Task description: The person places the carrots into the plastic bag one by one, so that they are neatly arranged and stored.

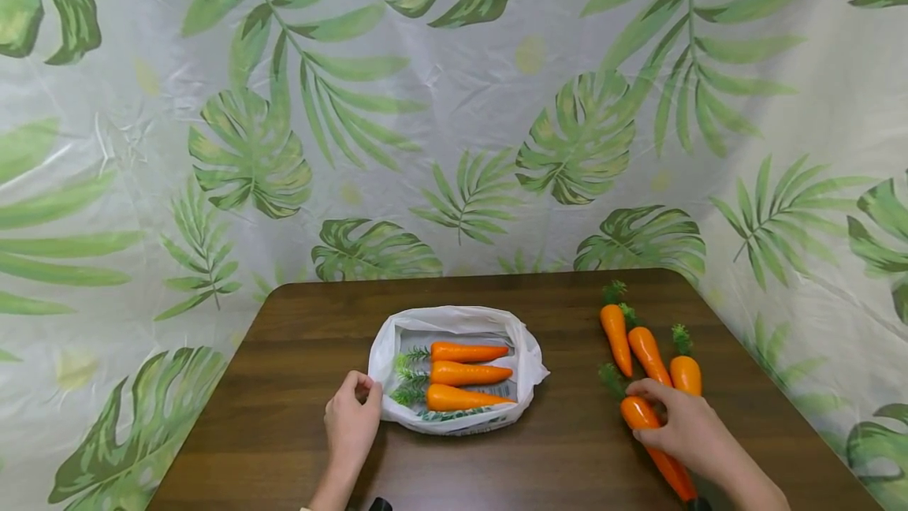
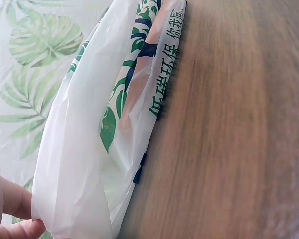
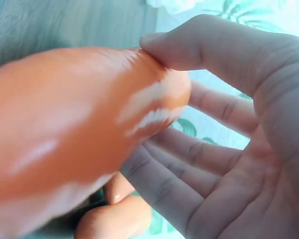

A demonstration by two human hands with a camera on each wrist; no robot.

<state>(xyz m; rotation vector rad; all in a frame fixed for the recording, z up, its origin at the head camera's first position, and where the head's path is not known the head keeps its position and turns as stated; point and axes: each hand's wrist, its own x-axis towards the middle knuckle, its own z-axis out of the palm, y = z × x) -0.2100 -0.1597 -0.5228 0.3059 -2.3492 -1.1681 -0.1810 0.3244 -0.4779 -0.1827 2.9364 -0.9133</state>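
A white plastic bag [image 1: 528, 353] lies on its base with its mouth open upward, three orange carrots [image 1: 471, 373] with green tops lined up inside. My left hand [image 1: 352, 420] pinches the bag's rim at its left end; the left wrist view has thumb and finger at the plastic [image 2: 79, 149], which bears green leaves and lettering. At the right of the table, my right hand [image 1: 684, 428] grips a carrot [image 1: 641, 414] near its leafy end. In the right wrist view this carrot [image 3: 65, 124] fills the left side, the thumb over it and fingers beneath.
Three more carrots lie just beyond the right hand: one farther back [image 1: 615, 333], one in the middle [image 1: 645, 347] and one to the right [image 1: 686, 374]. The brown wooden table [image 1: 305, 330] ends at a leaf-patterned curtain [image 1: 482, 101].
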